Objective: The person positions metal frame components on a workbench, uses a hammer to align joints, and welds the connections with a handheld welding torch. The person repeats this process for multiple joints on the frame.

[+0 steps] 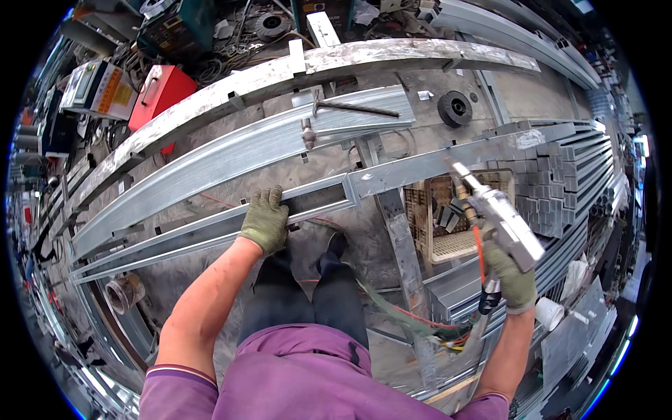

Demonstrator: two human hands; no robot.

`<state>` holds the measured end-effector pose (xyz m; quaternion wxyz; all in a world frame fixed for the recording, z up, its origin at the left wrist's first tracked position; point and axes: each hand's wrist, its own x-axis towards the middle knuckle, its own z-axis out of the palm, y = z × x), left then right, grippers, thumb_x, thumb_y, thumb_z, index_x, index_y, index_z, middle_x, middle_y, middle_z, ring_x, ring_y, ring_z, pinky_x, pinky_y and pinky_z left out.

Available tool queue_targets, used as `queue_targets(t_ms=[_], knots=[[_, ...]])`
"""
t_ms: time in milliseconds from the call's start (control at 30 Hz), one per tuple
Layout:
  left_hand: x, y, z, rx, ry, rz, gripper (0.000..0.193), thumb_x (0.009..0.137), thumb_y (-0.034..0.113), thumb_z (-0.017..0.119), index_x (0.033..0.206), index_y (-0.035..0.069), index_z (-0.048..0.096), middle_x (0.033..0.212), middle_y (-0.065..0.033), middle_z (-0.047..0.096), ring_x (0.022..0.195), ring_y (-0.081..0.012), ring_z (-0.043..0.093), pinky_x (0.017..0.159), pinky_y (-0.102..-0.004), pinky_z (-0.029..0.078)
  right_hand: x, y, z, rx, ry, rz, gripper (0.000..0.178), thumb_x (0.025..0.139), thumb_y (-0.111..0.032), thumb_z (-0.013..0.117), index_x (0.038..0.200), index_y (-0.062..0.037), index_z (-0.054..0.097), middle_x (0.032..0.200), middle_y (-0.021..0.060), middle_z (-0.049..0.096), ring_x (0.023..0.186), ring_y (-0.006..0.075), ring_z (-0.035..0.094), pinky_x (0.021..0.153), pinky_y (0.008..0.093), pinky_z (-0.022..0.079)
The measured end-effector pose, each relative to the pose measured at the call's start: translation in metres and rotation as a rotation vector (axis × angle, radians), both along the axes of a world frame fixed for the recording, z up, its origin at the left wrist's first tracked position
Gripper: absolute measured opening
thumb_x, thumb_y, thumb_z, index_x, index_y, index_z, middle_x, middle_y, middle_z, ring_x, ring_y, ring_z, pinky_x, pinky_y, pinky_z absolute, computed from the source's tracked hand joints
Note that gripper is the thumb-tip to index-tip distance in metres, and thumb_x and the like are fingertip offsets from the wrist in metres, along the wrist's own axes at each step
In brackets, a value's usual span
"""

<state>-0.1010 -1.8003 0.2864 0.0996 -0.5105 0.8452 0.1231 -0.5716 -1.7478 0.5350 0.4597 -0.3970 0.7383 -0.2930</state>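
My left hand (265,219), in a green work glove, is closed over a long, narrow metal channel (311,202), its fingers bent across the far edge. The channel's end butts against a flat metal bar (420,165) running off to the right. In my gloved right hand (509,269) is a silver, box-bodied welding gun (505,218). Its nozzle points up and left, above the bar, apart from it. An orange hose (479,252) runs along its side. Beyond the channel, a hammer (309,133) with a ribbed rod handle lies on a wider metal channel (245,149).
A beige plastic crate (458,248) with metal pieces stands below the bar. Stacked metal tubes (553,189) fill the right side. A black spool (455,109) lies on the floor beyond. At the far left are a red box (162,94) and a white machine (100,89). Hoses (399,308) trail near my legs.
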Motion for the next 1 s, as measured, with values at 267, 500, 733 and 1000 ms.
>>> queue_targets(t_ms=[267,500,733,1000], knots=[[-0.008,-0.003,0.01,0.097,-0.019,0.045,0.043,0.079,0.037,0.084,0.11,0.007,0.079,0.156,-0.0255,0.052,0.144,-0.0433,0.048,0.123,-0.0557,0.036,0.017,-0.058,-0.059,-0.175,0.063,0.859,0.033,0.092,-0.016,0.085,0.119,0.0004,0.075,0.085,0.0074,0.074,0.072,0.0185,0.07,0.067,0.0353,0.057],[-0.006,0.003,0.005,0.021,0.052,0.063,0.03,0.074,0.024,0.082,0.1,0.009,0.077,0.149,-0.0226,0.054,0.136,-0.0435,0.051,0.117,-0.0562,0.04,0.02,-0.08,-0.09,-0.183,0.069,1.034,0.031,0.09,-0.018,0.085,0.115,-0.0009,0.076,0.087,0.0097,0.075,0.072,0.0251,0.073,0.067,0.0373,0.059],[-0.007,0.001,0.01,0.027,0.049,0.08,0.031,0.073,0.023,0.084,0.099,0.01,0.077,0.149,-0.0209,0.054,0.136,-0.0424,0.052,0.117,-0.0549,0.04,0.019,-0.088,-0.099,-0.037,-0.005,0.983,0.038,0.09,-0.021,0.086,0.122,-0.0027,0.077,0.085,0.008,0.075,0.069,0.0214,0.071,0.065,0.0366,0.058],[-0.008,0.0,0.012,0.058,0.046,0.09,0.031,0.073,0.024,0.085,0.099,0.009,0.076,0.149,-0.0202,0.053,0.137,-0.0421,0.051,0.118,-0.0549,0.04,0.021,-0.093,-0.112,-0.072,-0.008,1.024,0.038,0.09,-0.02,0.086,0.122,-0.0039,0.077,0.088,0.0096,0.077,0.073,0.0258,0.074,0.068,0.037,0.06]])
